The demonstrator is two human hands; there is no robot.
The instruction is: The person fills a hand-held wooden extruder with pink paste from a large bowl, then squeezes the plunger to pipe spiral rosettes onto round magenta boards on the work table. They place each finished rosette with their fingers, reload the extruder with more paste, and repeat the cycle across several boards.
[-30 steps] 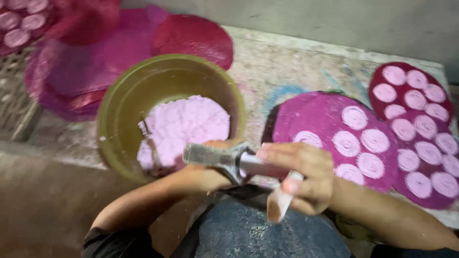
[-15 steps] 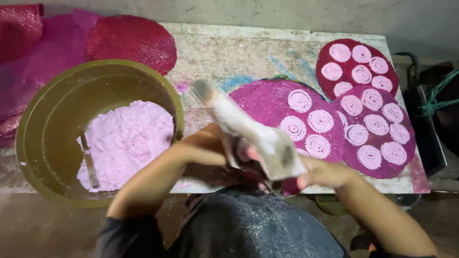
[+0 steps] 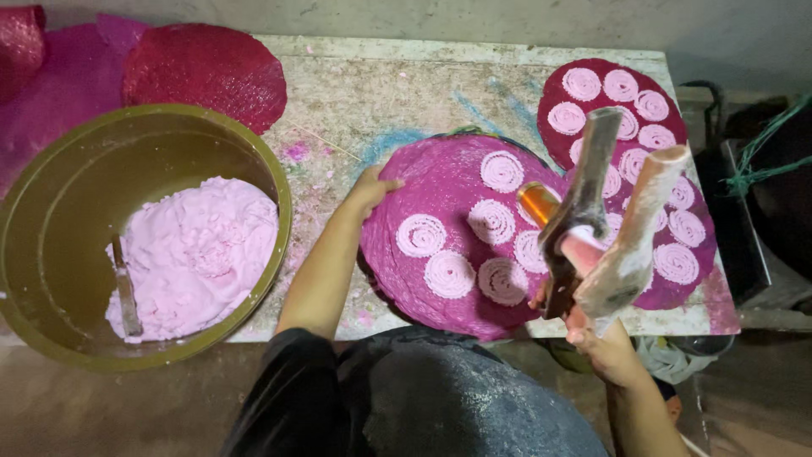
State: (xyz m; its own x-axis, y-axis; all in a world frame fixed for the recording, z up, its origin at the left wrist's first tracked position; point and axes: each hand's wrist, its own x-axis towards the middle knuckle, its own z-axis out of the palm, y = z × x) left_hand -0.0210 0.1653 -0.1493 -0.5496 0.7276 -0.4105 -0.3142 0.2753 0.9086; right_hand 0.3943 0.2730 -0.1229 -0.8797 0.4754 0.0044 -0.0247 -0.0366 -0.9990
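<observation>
Left hand [image 3: 370, 188] has left the press [image 3: 592, 220] for the mat [image 3: 440, 182].

Your left hand [image 3: 370, 188] is bare, no glove, ring or watch, and so is the forearm up to the elbow. A black short sleeve [image 3: 283, 381] covers your left upper arm. Your right hand [image 3: 605, 343] is also bare, and the right forearm below it shows no sleeve. Across your lap is a dark grey garment [image 3: 461, 398], coarse-looking, dusted all over with pale speckles of powder. No jewellery or markings visible anywhere.
</observation>
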